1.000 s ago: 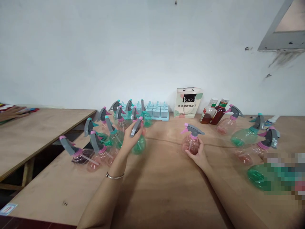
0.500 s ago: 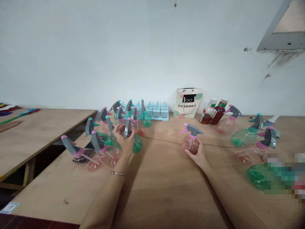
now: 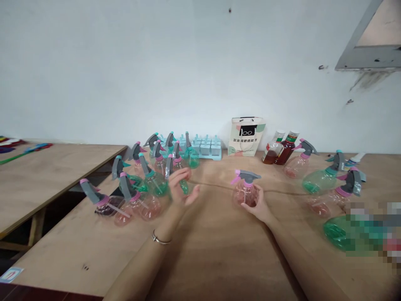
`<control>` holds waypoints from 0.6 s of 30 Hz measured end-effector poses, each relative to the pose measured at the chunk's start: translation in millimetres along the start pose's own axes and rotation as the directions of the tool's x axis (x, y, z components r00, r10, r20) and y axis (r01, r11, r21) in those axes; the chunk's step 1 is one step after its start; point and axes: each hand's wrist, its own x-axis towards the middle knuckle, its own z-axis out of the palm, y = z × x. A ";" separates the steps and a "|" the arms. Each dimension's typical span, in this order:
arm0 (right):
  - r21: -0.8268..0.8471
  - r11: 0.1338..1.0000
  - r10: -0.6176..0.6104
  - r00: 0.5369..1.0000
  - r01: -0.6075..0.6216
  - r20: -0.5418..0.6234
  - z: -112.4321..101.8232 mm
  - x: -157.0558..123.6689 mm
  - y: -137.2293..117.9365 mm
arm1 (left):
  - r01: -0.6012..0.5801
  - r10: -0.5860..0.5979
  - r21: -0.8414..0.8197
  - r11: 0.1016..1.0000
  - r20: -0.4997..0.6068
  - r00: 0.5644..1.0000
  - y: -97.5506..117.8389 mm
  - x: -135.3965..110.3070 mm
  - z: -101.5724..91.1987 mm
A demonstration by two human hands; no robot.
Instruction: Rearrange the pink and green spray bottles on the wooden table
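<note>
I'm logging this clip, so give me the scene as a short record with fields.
Left hand: open, partly hiding a green spray bottle
Right hand: around a pink spray bottle
Surface: wooden table
Left side: clustered spray bottles
Right side: more spray bottles, partly pixelated
Along wall: light-blue tray, paper bag

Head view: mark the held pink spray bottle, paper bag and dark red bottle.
Held pink spray bottle [image 3: 242, 193]: head view, body.
Paper bag [image 3: 246, 141]: head view, printed front.
Dark red bottle [image 3: 285, 151]: head view, side.
</note>
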 end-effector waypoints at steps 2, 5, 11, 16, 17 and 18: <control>0.065 0.997 0.021 0.992 -0.029 0.122 0.5 -2.3 -8.8 | 0.089 -0.015 -0.194 0.977 0.354 0.935 14.7 1.3 19.6; 0.129 0.988 0.043 0.958 -0.082 0.285 0.8 -5.5 -23.6 | 0.415 0.006 -0.283 0.865 0.831 0.556 29.4 5.4 48.2; 0.226 0.950 0.078 0.867 -0.214 0.491 1.5 -9.1 -30.5 | 0.721 0.163 -0.242 0.649 0.970 0.179 46.5 0.4 78.0; 0.238 0.964 0.040 0.949 -0.119 0.312 12.8 -10.2 -21.8 | 0.743 -0.315 -0.276 0.610 0.776 0.547 61.9 -20.5 89.8; 0.207 0.974 0.034 0.963 -0.092 0.268 16.8 -11.2 -20.4 | 0.725 -0.419 -0.297 0.621 0.656 0.628 64.6 -25.9 92.3; 0.171 0.982 0.037 0.973 -0.077 0.228 20.9 -12.5 -19.4 | 0.707 -0.494 -0.315 0.633 0.538 0.683 67.0 -31.1 94.6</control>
